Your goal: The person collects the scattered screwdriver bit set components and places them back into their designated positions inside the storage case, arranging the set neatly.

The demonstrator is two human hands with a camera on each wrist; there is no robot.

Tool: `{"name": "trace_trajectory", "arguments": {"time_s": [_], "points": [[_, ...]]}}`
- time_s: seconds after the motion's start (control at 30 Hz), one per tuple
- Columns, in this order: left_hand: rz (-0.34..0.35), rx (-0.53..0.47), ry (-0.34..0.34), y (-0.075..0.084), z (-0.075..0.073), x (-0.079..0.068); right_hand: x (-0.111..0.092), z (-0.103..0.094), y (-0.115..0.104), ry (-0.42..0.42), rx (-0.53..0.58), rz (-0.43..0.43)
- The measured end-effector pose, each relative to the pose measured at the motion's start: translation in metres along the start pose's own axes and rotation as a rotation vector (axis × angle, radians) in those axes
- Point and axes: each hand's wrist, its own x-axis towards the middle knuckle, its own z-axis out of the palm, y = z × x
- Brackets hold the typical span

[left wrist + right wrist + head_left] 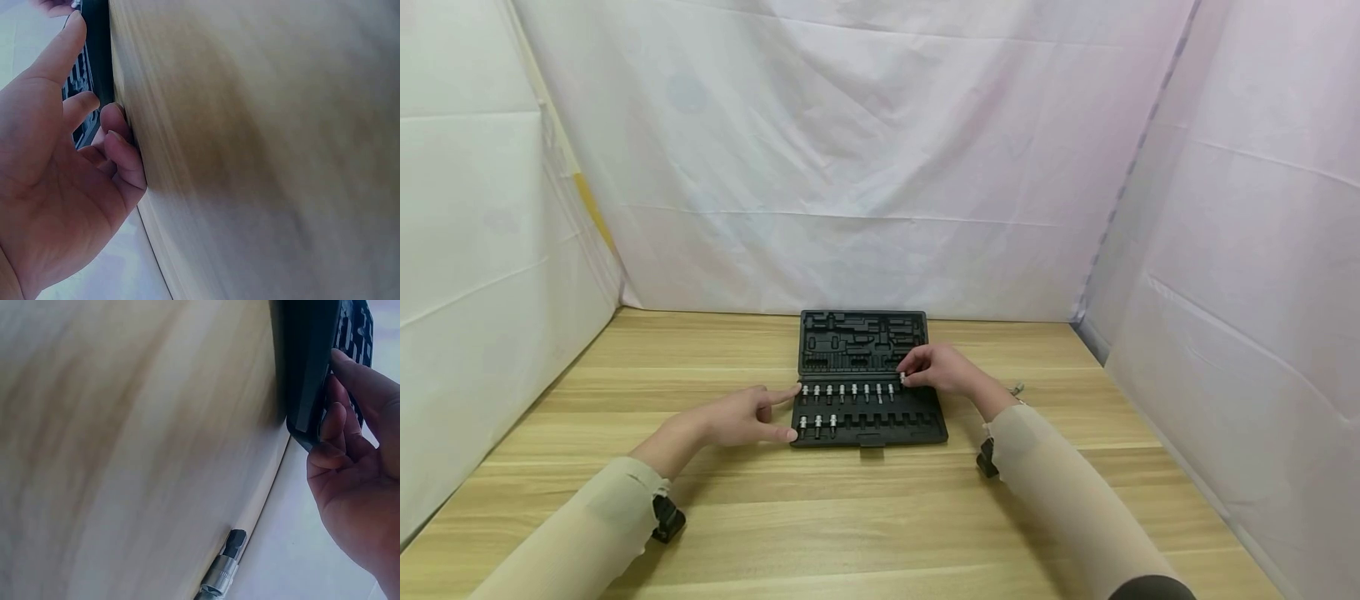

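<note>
A black tool case (868, 438) lies unfolded on the table, its lid (863, 323) at the back. My left hand (737, 415) touches the case's left edge with a straight index finger and thumb, while its other fingers bend inward in the left wrist view. Thumb and fingers of my right hand (951, 372) pinch a small silver bit socket (902, 378) at the right end of the upper row. That row holds several bit sockets (853, 390). Three more bit sockets (817, 422) occupy the left of the lower row, followed by vacant slots.
Beyond my right wrist, another bit socket (1017, 389) with a dark tip lies on the wood-grain table (820, 525); the right wrist view shows it closer. White cloth sheets (850, 167) hang behind the table and along both sides.
</note>
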Motion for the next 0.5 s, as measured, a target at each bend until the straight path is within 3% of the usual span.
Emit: {"name": "trace_trajectory", "arguments": {"time_s": [0.5], "points": [[-0.009,-0.009,-0.001,-0.0002,0.0001,0.0003,-0.001,0.0006,0.0047,-0.025,-0.014,-0.025]]}}
